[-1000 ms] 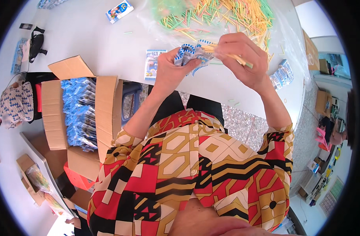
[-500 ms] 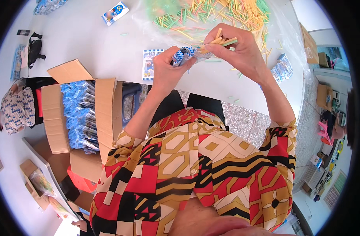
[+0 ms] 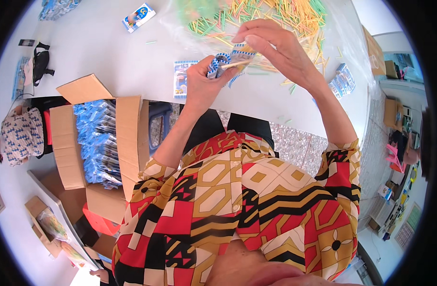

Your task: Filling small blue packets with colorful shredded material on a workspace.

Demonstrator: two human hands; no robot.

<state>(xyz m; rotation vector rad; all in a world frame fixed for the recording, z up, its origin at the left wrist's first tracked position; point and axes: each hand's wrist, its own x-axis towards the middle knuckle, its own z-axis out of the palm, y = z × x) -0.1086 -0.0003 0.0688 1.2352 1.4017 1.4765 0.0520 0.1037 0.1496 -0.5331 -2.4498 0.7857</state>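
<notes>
My left hand (image 3: 202, 88) is closed around a blue-and-white plastic packet (image 3: 243, 56), part of it bunched up between thumb and fingers. A pale thin stick (image 3: 236, 64) lies across the packet near my left thumb. Over the packet's far edge, my right hand (image 3: 278, 50) is bent with its fingertips against the plastic; its palm side is partly hidden. Beside my left hand a flat blue-and-white packet (image 3: 180, 78) lies on the white table (image 3: 108, 52). Past my right hand is a heap of yellow, green and pink sticks (image 3: 294, 19) on clear plastic.
A cardboard box (image 3: 68, 148) full of blue packets (image 3: 98, 143) stands left of me, near a blue stool (image 3: 160, 121). Another crumpled packet (image 3: 342, 81) lies at the table's right. A small blue-and-white carton (image 3: 138, 17) is farther back. Another person (image 3: 23, 133) sits far left.
The sticks that poked out of my right hand's fingers no longer show there. That hand has shifted up and left to the packet's far edge, and the packet is spread wider.
</notes>
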